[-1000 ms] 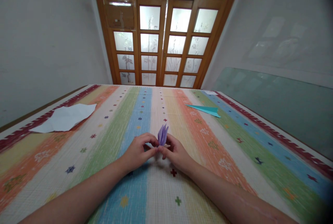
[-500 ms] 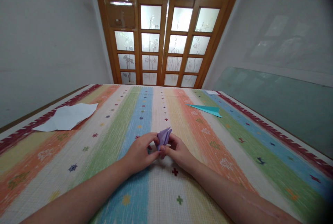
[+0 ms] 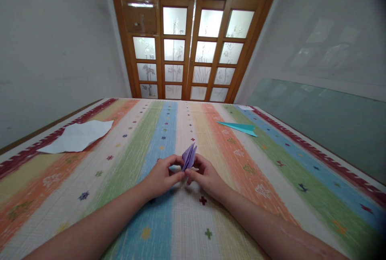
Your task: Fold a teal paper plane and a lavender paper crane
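A small folded purple paper piece (image 3: 189, 156) stands upright just above the striped mat (image 3: 271, 163), its tip pointing up and away from me. My left hand (image 3: 161, 179) pinches its lower left side with fingertips. My right hand (image 3: 205, 177) pinches the lower right side, so the fingertips of both hands meet at the paper's base. Both forearms reach in from the bottom edge of the view.
A crumpled white sheet (image 3: 76, 136) lies at the mat's far left. A teal folded paper plane (image 3: 239, 128) lies at the far right. Beyond the mat stand wooden doors with frosted panes (image 3: 189, 50). A glass panel (image 3: 316, 119) leans along the right wall.
The purple paper tilted flatter to the right half a second ago and now stands narrow and upright again. My hands stay in nearly the same spot.
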The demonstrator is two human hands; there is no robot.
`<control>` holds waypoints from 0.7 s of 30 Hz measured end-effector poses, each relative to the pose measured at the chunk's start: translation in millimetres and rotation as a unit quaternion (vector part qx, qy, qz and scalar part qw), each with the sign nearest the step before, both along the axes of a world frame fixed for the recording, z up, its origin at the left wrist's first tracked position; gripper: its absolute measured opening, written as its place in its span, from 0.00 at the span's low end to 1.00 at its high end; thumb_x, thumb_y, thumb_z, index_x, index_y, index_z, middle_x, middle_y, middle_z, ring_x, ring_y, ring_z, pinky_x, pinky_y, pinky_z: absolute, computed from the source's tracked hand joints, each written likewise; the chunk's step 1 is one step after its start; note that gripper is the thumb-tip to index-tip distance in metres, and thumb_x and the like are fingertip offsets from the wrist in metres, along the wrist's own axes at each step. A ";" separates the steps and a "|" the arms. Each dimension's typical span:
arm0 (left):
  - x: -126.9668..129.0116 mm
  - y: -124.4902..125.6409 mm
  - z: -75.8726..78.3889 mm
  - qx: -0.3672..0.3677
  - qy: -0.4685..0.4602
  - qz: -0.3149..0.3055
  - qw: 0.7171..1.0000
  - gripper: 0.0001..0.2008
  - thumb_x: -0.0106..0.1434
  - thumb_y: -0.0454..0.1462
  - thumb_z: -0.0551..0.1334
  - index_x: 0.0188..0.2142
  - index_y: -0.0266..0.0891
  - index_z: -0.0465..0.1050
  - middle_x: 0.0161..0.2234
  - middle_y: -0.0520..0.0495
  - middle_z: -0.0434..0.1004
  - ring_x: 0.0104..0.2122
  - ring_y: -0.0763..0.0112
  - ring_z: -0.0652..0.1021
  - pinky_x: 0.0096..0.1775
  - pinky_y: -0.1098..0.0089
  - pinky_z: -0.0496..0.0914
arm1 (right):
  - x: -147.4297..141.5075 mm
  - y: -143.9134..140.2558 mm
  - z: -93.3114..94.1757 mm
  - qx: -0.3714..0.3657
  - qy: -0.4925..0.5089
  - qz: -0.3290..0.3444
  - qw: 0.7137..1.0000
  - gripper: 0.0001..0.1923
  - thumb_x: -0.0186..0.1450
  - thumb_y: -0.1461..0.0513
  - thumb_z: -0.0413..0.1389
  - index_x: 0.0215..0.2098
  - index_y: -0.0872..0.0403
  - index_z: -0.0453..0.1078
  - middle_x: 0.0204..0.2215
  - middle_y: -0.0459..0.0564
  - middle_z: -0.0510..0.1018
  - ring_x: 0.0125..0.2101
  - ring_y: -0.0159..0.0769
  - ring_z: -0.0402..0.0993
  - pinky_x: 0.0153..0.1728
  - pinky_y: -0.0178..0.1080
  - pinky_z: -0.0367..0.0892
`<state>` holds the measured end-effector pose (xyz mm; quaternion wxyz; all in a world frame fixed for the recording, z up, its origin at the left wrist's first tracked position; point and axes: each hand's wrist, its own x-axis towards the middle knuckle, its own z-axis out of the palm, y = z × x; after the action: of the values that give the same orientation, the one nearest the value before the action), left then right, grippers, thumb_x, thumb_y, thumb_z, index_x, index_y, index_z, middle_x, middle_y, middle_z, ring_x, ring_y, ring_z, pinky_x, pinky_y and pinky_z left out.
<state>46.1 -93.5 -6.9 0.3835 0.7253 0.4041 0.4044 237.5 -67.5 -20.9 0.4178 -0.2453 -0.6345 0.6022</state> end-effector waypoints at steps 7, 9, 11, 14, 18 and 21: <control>-4.8 0.6 -0.2 0.175 0.126 0.061 0.975 0.12 0.65 0.32 0.61 0.47 0.41 0.73 0.54 0.42 0.74 0.52 0.60 0.75 0.47 0.62 0.74 | -5.3 -0.2 -3.9 0.017 -0.023 -0.057 0.998 0.14 0.62 0.62 0.59 0.47 0.51 0.70 0.38 0.49 0.76 0.37 0.36 0.75 0.33 0.38 0.75; -5.7 0.5 -0.6 0.238 0.163 0.080 0.954 0.11 0.65 0.32 0.61 0.47 0.41 0.74 0.54 0.42 0.75 0.53 0.59 0.75 0.53 0.56 0.70 | -8.3 -0.7 -6.8 0.003 -0.014 -0.083 0.996 0.11 0.61 0.63 0.59 0.43 0.52 0.70 0.36 0.48 0.76 0.34 0.36 0.75 0.32 0.39 0.75; -6.4 0.4 -0.6 0.290 0.188 0.090 0.934 0.11 0.66 0.33 0.61 0.47 0.41 0.75 0.54 0.42 0.75 0.53 0.59 0.74 0.55 0.54 0.69 | -10.7 -0.9 -8.9 -0.016 -0.007 -0.097 0.995 0.11 0.60 0.63 0.59 0.42 0.52 0.70 0.36 0.48 0.77 0.33 0.36 0.75 0.31 0.39 0.76; -6.9 0.7 0.0 0.343 0.204 0.096 0.912 0.12 0.67 0.31 0.60 0.48 0.41 0.75 0.54 0.42 0.75 0.52 0.60 0.74 0.54 0.56 0.70 | -12.2 -0.7 -8.0 -0.023 -0.010 -0.085 0.996 0.12 0.60 0.63 0.58 0.43 0.52 0.71 0.37 0.49 0.77 0.34 0.37 0.75 0.31 0.39 0.76; -7.1 -0.2 2.7 0.368 0.188 0.094 0.906 0.12 0.67 0.30 0.58 0.46 0.41 0.75 0.49 0.43 0.76 0.48 0.62 0.75 0.50 0.59 0.71 | -10.9 -1.0 -1.8 0.010 -0.016 -0.075 0.997 0.12 0.60 0.65 0.58 0.43 0.51 0.72 0.38 0.48 0.75 0.36 0.37 0.74 0.30 0.40 0.77; -6.5 -2.7 4.4 0.326 0.176 0.076 0.926 0.11 0.67 0.30 0.57 0.44 0.42 0.75 0.45 0.44 0.77 0.45 0.64 0.76 0.48 0.62 0.71 | -9.3 -2.7 1.2 0.017 -0.012 -0.074 0.997 0.12 0.59 0.66 0.58 0.41 0.51 0.73 0.37 0.47 0.73 0.36 0.37 0.73 0.31 0.40 0.76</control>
<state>39.6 -96.2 -2.5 0.0166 0.8368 0.3654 0.4073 228.2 -70.2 -19.8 0.4574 -0.2917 -0.6300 0.5557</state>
